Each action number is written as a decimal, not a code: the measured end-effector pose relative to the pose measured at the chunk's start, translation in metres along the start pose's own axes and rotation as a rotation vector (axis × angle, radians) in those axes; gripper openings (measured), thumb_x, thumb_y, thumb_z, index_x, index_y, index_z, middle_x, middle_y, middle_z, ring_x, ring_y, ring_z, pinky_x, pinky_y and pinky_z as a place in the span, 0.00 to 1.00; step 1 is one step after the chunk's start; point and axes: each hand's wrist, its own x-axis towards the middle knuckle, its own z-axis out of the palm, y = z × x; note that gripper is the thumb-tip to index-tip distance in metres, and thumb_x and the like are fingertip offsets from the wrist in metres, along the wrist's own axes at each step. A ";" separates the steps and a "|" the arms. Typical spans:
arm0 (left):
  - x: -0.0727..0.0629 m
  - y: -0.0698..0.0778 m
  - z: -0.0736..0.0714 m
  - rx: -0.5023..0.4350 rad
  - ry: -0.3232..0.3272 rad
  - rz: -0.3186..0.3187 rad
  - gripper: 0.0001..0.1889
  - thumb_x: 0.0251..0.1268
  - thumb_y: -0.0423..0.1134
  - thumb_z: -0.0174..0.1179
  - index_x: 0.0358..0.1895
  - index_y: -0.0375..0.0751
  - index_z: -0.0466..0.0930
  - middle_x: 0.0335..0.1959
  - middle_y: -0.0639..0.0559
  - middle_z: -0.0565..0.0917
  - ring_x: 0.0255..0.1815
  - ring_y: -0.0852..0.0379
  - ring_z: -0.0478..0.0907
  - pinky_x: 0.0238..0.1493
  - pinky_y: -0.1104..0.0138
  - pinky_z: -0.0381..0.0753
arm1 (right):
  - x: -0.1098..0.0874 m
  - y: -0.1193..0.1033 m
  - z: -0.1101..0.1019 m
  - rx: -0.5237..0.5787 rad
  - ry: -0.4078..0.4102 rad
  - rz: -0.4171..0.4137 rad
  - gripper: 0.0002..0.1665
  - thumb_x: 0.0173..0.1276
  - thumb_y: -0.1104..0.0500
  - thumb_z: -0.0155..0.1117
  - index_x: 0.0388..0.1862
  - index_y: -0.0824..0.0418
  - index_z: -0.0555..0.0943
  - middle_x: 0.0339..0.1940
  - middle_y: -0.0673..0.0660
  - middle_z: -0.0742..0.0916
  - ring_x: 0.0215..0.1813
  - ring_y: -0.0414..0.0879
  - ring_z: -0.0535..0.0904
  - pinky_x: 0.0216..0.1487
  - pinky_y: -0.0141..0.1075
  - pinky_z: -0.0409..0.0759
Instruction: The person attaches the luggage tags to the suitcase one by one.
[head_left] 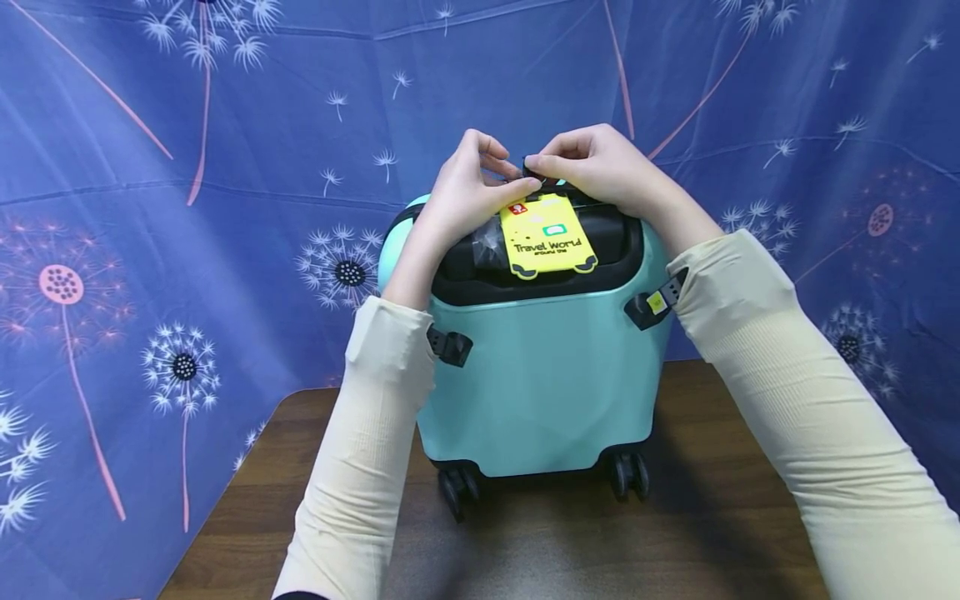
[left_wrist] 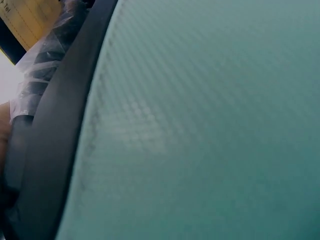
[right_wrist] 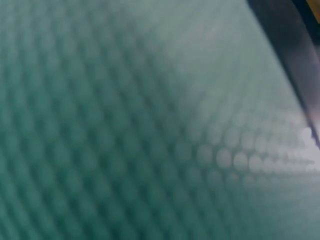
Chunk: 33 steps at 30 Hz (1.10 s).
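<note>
A small turquoise suitcase (head_left: pixel 543 375) stands upright, its black top panel (head_left: pixel 480 290) holding a carry handle partly wrapped in clear plastic (head_left: pixel 489 243). Over the handle lies a yellow luggage tag (head_left: pixel 551 242) shaped like a suitcase and printed "Travel World". Above the tag, my right hand (head_left: pixel 600 167) pinches its black strap (head_left: pixel 528 168) between thumb and fingers. My left hand (head_left: pixel 472 187) comes in from the other side, thumb and fingertips closing on the strap near the tag's top. Fingertips partly hide the strap. Both wrist views mostly show the suitcase's textured turquoise shell (left_wrist: pixel 200 125).
The suitcase's black wheels (head_left: pixel 628 475) rest on a dark wooden table (head_left: pixel 525 550). Behind hangs a blue cloth (head_left: pixel 262 275) with a dandelion print. Black wrist straps with small devices (head_left: pixel 452 348) sit at both sleeve cuffs, close to the suitcase front.
</note>
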 end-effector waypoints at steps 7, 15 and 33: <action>-0.008 -0.003 0.004 0.044 0.264 0.276 0.15 0.60 0.43 0.64 0.43 0.37 0.73 0.43 0.47 0.76 0.42 0.58 0.77 0.46 0.73 0.76 | 0.002 0.001 0.002 0.031 0.002 -0.012 0.17 0.66 0.45 0.60 0.40 0.57 0.84 0.33 0.48 0.84 0.39 0.43 0.75 0.44 0.33 0.72; -0.037 -0.012 0.012 -0.088 0.367 0.498 0.08 0.66 0.35 0.55 0.40 0.31 0.77 0.36 0.43 0.81 0.37 0.56 0.78 0.41 0.71 0.79 | 0.002 0.001 0.003 0.060 0.012 -0.004 0.17 0.65 0.46 0.62 0.44 0.57 0.81 0.29 0.46 0.85 0.36 0.40 0.77 0.42 0.31 0.72; -0.068 -0.027 0.024 0.279 0.335 0.746 0.12 0.51 0.29 0.60 0.39 0.45 0.85 0.42 0.49 0.80 0.45 0.52 0.76 0.46 0.62 0.74 | 0.004 -0.001 0.002 0.054 0.021 0.060 0.17 0.65 0.45 0.61 0.45 0.54 0.78 0.28 0.43 0.86 0.40 0.40 0.81 0.42 0.30 0.74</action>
